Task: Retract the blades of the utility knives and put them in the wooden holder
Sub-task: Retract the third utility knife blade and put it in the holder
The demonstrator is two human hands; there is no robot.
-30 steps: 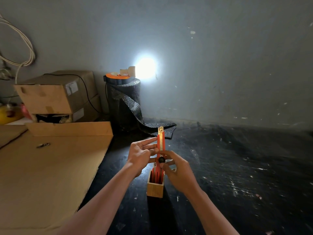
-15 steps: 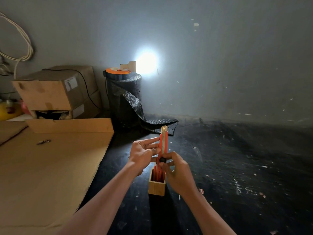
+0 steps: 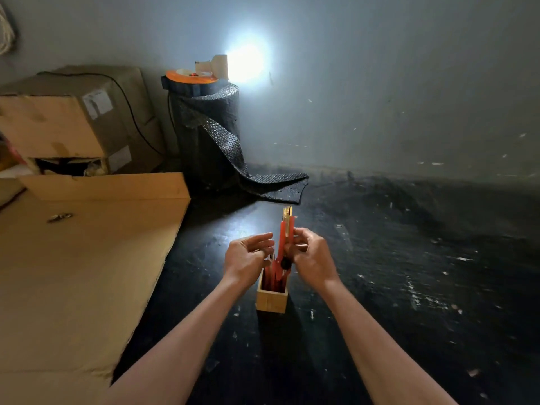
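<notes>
The wooden holder (image 3: pixel 271 299) stands upright on the dark floor (image 3: pixel 380 287), open at the top; inside it are several orange utility knives (image 3: pixel 274 277) packed together, their exact count too blurred to tell; one more orange utility knife (image 3: pixel 285 238) rises nearly upright out of the holder's far end, its lower end with a black knob (image 3: pixel 285 263) at the holder's mouth and its metal tip (image 3: pixel 287 213) pointing up and away; whether that blade is drawn in cannot be told for certain.

The right hand (image 3: pixel 311 258) is just to the right of the holder's far end, its fingers curled and pinching the upright knife at mid-body; the left hand (image 3: pixel 247 258) is just to the left of the holder's far end, its fingers loosely spread and slightly bent, close beside the knife but apparently not gripping it; both forearms reach in from the near side of the holder.

Left of the holder lies one large flat cardboard sheet (image 3: pixel 79 273) with one small metallic object (image 3: pixel 59 217) on it; beyond the sheet, far left of the holder, are two stacked cardboard boxes (image 3: pixel 70 124), the lower one torn open with something pale inside, unclear what; behind the holder stands one dark roll of bubble wrap (image 3: pixel 209 135), its loose end trailing onto the floor, with one orange-rimmed tape roll (image 3: pixel 191 77) on top; a bright light spot (image 3: pixel 245 62) glares on the grey wall (image 3: pixel 380 83) behind the roll.
</notes>
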